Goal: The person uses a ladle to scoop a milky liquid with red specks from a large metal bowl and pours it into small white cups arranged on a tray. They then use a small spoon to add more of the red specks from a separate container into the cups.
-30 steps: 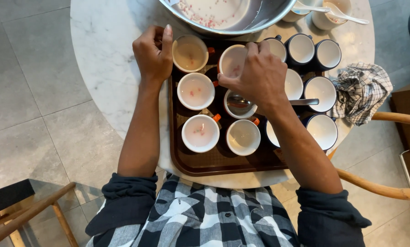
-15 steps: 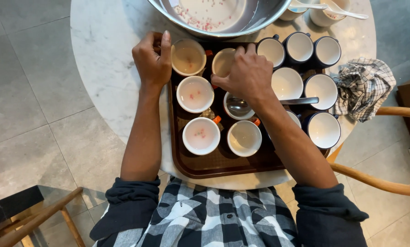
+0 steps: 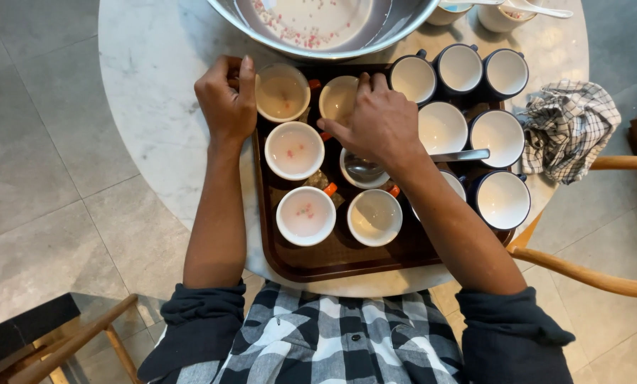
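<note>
Left hand (image 3: 226, 99) pinches the far-left cup (image 3: 282, 93) at the tray's (image 3: 290, 259) far-left corner; right hand (image 3: 379, 124) grips its neighbour cup (image 3: 337, 98); keep both level

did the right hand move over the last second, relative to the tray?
Barely. The right hand stays over the second cup in the brown tray's back row; against the tray's cups its position shows no clear shift, only the camera moved.

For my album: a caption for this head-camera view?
Left hand and right hand touch small cups on a brown tray.
</note>
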